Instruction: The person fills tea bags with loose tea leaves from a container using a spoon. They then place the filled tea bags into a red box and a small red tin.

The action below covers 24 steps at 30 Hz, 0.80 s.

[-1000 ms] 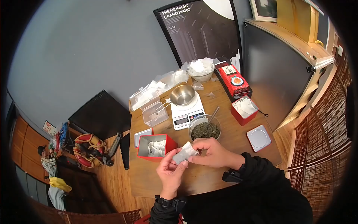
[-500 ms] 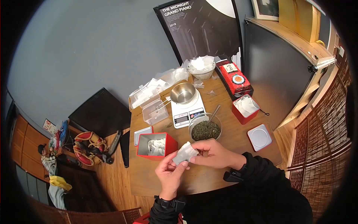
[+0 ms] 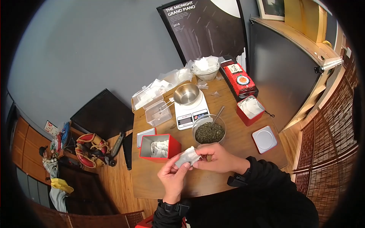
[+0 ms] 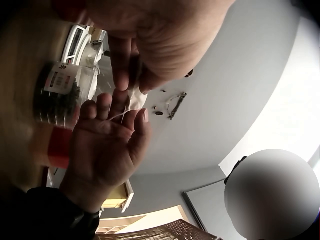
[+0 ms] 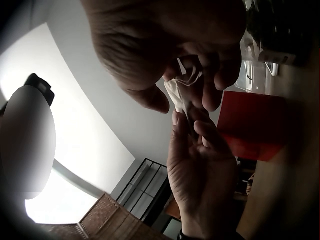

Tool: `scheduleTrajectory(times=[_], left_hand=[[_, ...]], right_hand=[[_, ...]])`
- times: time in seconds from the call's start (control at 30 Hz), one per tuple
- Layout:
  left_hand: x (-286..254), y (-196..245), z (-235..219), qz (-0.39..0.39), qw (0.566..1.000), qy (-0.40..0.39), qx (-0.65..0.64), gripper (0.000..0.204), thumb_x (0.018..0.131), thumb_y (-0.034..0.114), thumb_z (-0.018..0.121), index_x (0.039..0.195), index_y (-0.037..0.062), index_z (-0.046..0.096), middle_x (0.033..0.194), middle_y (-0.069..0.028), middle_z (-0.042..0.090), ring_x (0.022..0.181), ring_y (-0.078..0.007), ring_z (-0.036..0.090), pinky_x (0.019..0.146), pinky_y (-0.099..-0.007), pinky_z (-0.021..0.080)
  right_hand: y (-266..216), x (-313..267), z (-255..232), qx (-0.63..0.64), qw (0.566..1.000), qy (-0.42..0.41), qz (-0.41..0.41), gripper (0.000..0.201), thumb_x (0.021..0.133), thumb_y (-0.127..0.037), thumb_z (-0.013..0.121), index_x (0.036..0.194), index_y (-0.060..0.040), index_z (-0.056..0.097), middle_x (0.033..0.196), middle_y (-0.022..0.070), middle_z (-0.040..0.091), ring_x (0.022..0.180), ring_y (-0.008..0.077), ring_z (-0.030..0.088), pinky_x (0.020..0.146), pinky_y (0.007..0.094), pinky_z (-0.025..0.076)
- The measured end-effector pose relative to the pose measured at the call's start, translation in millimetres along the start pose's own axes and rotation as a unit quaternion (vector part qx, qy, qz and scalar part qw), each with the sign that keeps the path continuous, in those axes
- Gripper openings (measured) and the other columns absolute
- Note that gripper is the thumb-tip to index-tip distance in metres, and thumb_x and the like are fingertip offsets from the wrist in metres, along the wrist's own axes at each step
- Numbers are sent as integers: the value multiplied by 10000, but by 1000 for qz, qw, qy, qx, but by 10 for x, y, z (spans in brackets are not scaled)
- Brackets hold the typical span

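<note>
A small white drawstring tea bag [image 3: 188,156] is held between both hands above the table's near side. My left hand [image 3: 173,178] pinches its lower, greyish end between thumb and fingers. At the gathered top, my right hand [image 3: 217,159] grips the bag with curled fingers. Thin white string [image 5: 192,77] loops by the right fingers in the right wrist view. Just beyond the hands stands a clear tub of dried tea leaves [image 3: 209,133] with a spoon handle [image 3: 218,114] leaning out. Left of it, an open red tin [image 3: 175,147] contains several white bags [image 3: 159,149].
A white kitchen scale [image 3: 192,117] carries a steel bowl [image 3: 186,94]. Clear plastic boxes [image 3: 159,116] stand to its left. At right are another red tin [image 3: 249,118] of white bags, a lid [image 3: 264,140] and a red tea pack [image 3: 239,80]. A bowl of white bags [image 3: 205,76] stands behind.
The right hand has shifted slightly downward at the top of the tea bag, and its fingers have curled a little more. The left hand keeps its hold almost unmoved.
</note>
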State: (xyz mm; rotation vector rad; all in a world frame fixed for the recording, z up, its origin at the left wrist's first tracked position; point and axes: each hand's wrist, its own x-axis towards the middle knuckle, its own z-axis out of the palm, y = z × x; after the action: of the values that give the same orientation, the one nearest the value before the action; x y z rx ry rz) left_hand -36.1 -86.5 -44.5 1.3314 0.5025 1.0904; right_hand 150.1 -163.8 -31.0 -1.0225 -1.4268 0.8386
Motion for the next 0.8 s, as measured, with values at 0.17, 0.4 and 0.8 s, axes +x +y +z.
scheduleTrajectory(times=[0.17,0.4,0.8], left_hand=[[-6,4,-4,-9,999,-43,14,353,851,-107,695,1193,-36,638,1200,-220,646,859,-216,695,750,-324,601],[-63,-86,-28,37,997,-51,49,374,836,-113,711,1195,-34,643,1195,-204,637,832,-203,691,733,-306,592],[-12,-9,34,-12,999,-32,8,494,826,-140,705,1284,-30,557,978,-155,696,830,-172,693,747,-286,575]], right_hand=[[-70,3,124,113,991,10,72,238,985,-222,620,1031,-1,695,806,-23,647,710,23,522,625,215,427],[3,-33,126,126,985,55,101,325,1038,-274,531,979,8,680,798,-14,632,725,36,533,645,220,443],[-45,-44,136,179,979,71,74,210,998,-145,603,1070,42,665,917,15,646,792,45,565,684,241,479]])
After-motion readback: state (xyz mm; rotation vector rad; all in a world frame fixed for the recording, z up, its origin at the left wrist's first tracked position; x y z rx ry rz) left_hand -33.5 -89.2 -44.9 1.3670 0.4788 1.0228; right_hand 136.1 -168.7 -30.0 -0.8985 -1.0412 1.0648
